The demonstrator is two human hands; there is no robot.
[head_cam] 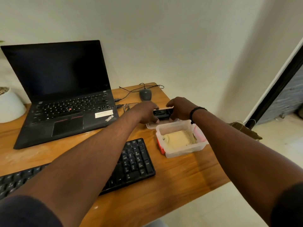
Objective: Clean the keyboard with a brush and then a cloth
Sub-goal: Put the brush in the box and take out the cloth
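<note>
Hands meet over a small black object (162, 113) near the counter's far right edge: the left hand (146, 112) and right hand (181, 108) each curl fingers round one end of it, holding it just above a clear plastic lid (150, 126) that lies flat on the wood. What the black object is cannot be made out; judging from the task, it may be the brush or its case, gripped at both ends as if to pull it open.

Just nearer, touching the lid, stands an open clear plastic tub (180, 150) with a pale folded cloth (177, 139) lying inside, apparently kept there with the cleaning things until the wiping step. The tub's lid being off and set aside suggests the tools are only now being taken out.

The keyboard (137, 161), black and full-size, lies along the counter's near edge, its number pad end close to the tub and its middle hidden under the left forearm. Nothing touches its keys, so brushing seems not yet begun.

Toward the far left corner an open laptop (65, 89) with a dark screen sits angled, a white plant pot (9, 105) beside it. A wired mouse (145, 94) rests near the far edge, well clear of the work.
</note>
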